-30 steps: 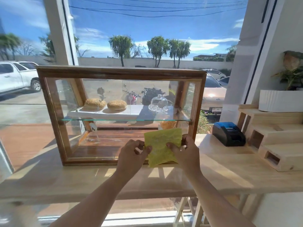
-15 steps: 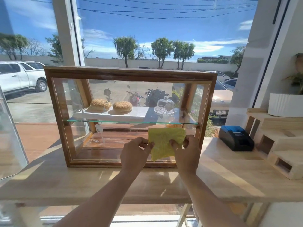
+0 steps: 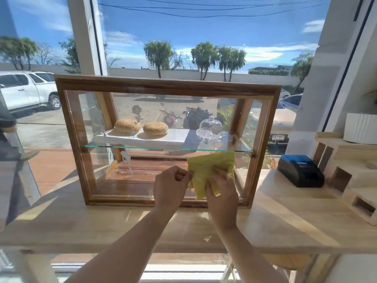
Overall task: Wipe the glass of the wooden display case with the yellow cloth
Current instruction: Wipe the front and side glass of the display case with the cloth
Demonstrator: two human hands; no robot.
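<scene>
Left hand (image 3: 170,187): fingers curled in, thumb and forefinger pinching the left edge of the crumpled yellow cloth (image 3: 210,169). Right hand (image 3: 222,192): fingers curled round the lower right part of the same cloth, thumb lying across its front. Both hands hold it together; the cloth's upper part stands free above the knuckles, its top edge just under the glass shelf (image 3: 169,148).

The cloth is in front of the lower right area of the front glass pane of the rectangular wooden display case (image 3: 167,86). Cannot tell whether the cloth touches the pane or is held just off it.

The case stands upright on a pale wooden counter (image 3: 285,221), near its back edge, against a large window. On the shelf inside: a white rectangular tray (image 3: 175,137) carrying two round sesame-topped buns (image 3: 140,126) side by side, and to their right a small clear glass dome on a cut-glass dish (image 3: 210,127). Lower compartment: dark wooden floor with whitish smears.

On the counter, right of the case and apart from it: a small black receipt printer with a blue lid (image 3: 299,170). Beyond it, pale wooden stepped shelving (image 3: 346,180) with a white ribbed planter (image 3: 360,127) on top.
</scene>
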